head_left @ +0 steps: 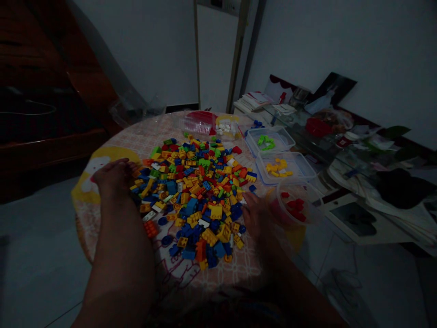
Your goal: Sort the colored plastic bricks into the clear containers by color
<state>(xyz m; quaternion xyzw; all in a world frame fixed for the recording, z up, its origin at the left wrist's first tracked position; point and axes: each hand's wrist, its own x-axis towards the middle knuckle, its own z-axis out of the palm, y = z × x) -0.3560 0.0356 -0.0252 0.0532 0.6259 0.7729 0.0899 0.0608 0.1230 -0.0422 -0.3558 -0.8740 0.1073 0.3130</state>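
Note:
A wide heap of mixed toy building bricks (191, 189) in yellow, blue, red, green, orange and white covers the middle of the round table (112, 232). At the heap's left edge is my left hand (116, 176), seen from the back and side, with its fingers loosely curved towards the bricks. It looks open, though its fingertips are dark and partly hidden. My right hand (253, 213) rests by the right edge, fingers apart and touching or nearly touching the outer bricks. Nothing shows in its grasp.
To the right stand a round tub with red bricks (296, 210), a clear box with yellow bricks (280, 167) and another with green bricks (266, 143). White pieces (226, 127) and a red-lidded clear container (200, 123) lie at the back. A cluttered glass table (290, 116) adjoins.

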